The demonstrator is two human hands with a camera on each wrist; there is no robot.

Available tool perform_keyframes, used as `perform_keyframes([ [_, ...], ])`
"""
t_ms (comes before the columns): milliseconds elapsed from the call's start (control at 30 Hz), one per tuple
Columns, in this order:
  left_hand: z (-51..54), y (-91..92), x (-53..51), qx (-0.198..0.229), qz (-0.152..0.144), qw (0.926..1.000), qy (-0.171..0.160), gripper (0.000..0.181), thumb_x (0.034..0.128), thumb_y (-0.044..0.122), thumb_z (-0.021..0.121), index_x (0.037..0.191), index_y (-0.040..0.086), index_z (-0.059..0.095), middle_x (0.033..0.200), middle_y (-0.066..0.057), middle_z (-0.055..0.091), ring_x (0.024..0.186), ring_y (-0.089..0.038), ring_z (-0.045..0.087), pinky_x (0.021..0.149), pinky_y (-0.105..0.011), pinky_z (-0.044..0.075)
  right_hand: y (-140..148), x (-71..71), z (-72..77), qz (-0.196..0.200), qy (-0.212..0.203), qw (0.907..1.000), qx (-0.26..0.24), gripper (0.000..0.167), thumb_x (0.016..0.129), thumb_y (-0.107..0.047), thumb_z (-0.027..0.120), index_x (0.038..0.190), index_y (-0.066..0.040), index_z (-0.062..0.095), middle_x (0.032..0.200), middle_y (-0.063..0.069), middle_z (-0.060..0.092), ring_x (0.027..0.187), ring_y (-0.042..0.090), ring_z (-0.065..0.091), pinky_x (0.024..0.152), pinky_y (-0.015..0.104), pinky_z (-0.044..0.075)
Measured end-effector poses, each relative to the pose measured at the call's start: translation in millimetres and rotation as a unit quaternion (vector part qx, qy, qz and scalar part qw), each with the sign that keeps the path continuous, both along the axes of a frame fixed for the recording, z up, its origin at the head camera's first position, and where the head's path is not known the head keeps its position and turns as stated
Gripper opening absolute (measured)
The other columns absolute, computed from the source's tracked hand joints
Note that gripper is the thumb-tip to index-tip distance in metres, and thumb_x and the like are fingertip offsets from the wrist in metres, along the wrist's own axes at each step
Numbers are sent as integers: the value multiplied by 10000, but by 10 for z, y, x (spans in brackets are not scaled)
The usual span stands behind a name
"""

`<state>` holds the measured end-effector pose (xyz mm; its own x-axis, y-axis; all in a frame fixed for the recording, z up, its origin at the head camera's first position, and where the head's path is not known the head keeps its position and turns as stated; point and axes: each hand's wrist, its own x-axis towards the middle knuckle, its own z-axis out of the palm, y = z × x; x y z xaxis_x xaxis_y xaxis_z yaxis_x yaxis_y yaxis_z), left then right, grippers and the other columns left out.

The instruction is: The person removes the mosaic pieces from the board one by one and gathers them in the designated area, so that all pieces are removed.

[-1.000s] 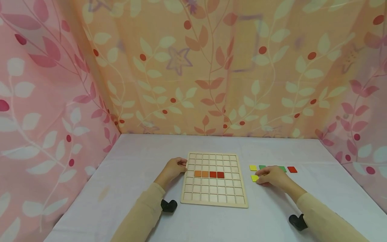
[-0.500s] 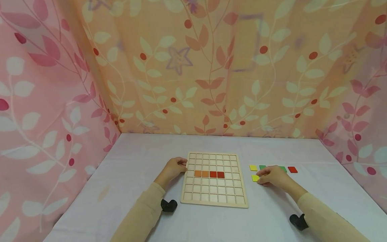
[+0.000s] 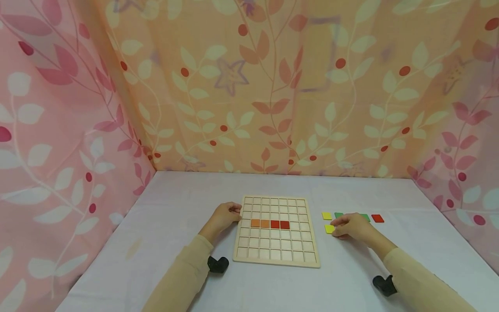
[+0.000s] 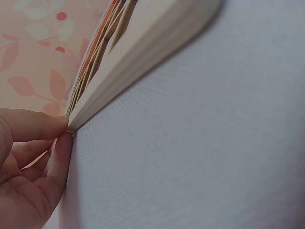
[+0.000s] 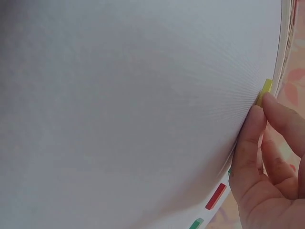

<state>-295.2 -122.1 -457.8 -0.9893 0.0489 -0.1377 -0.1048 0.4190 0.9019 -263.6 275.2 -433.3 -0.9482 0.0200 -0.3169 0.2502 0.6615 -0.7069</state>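
Observation:
A square wooden grid board [image 3: 277,263] lies flat on the white cloth, with two orange tiles [image 3: 260,223] and two red tiles [image 3: 280,225] side by side in one row. At its left edge my left hand [image 3: 224,219] pinches the rim; the left wrist view shows thumb and finger meeting at the board's corner. To the right of the board my right hand [image 3: 352,227] pinches a yellow tile [image 3: 329,229] between thumb and fingertip, low over or on the cloth; whether it touches I cannot tell. The right wrist view shows this yellow tile [image 5: 267,87] edge-on.
Behind my right hand runs a row of loose tiles: a yellow tile [image 3: 326,216], green tiles [image 3: 364,217] partly hidden by the hand, and a red tile [image 3: 377,218]. Patterned cloth walls [image 3: 269,86] close the table in at the back and sides.

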Motion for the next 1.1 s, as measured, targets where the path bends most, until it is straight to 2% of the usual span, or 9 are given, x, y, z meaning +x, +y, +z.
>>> perform_keyframes([
  [133, 4, -2, -1, 29, 4, 10000, 22, 352, 843, -44, 686, 1192, -44, 641, 1034, -138, 653, 890, -172, 594, 756, -246, 516, 20, 15, 38, -152, -104, 9993, -314, 372, 854, -176, 765, 1152, 32, 682, 918, 73, 698, 727, 135, 618, 674, 228, 564],
  [267, 15, -4, 0, 7, -2, 10000, 44, 356, 839, -50, 688, 1191, -47, 638, 1025, -136, 653, 885, -169, 591, 753, -245, 517, 11, 54, 127, -213, 46, 9987, -452, 326, 929, -233, 671, 1106, 41, 682, 811, 31, 675, 708, 128, 621, 666, 237, 570],
  [400, 39, -6, 4, 0, 19, 10000, 55, 354, 838, -53, 689, 1188, -45, 639, 1027, -135, 660, 889, -170, 593, 757, -246, 516, -76, 82, 220, -140, 239, 9978, -599, 349, 945, -253, 637, 1103, 56, 676, 817, 17, 679, 723, 120, 631, 675, 250, 577],
  [500, 47, -4, 6, 16, 5, 10000, 53, 350, 841, -52, 689, 1187, -47, 639, 1028, -137, 661, 891, -170, 593, 759, -246, 516, -179, 80, 255, -9, 248, 9965, -799, 340, 941, -211, 641, 1105, 85, 672, 834, 32, 696, 721, 117, 646, 683, 273, 593],
  [667, 47, 2, 12, 3, 46, 10000, 37, 343, 839, -53, 695, 1177, -44, 644, 1015, -128, 659, 883, -166, 589, 757, -240, 514, -365, 54, 254, 143, 233, 9959, -864, 292, 939, -175, 644, 1076, 80, 686, 833, 56, 704, 710, 117, 652, 687, 287, 599],
  [800, 49, 1, 15, 11, 59, 10000, 31, 337, 840, -56, 688, 1174, -47, 645, 1012, -131, 657, 877, -165, 590, 753, -237, 515, -513, 26, 243, 109, 207, 9938, -1084, 271, 938, -158, 642, 1072, 71, 694, 843, 61, 708, 706, 109, 656, 679, 281, 598],
  [1100, 32, 14, 10, 38, -19, 10000, 4, 347, 839, -62, 683, 1183, -57, 638, 1021, -143, 653, 873, -159, 591, 748, -234, 518, -811, -24, 177, 282, 51, 9895, -1413, 268, 931, -112, 651, 1087, 104, 679, 784, 69, 718, 654, 112, 673, 632, 260, 589],
])
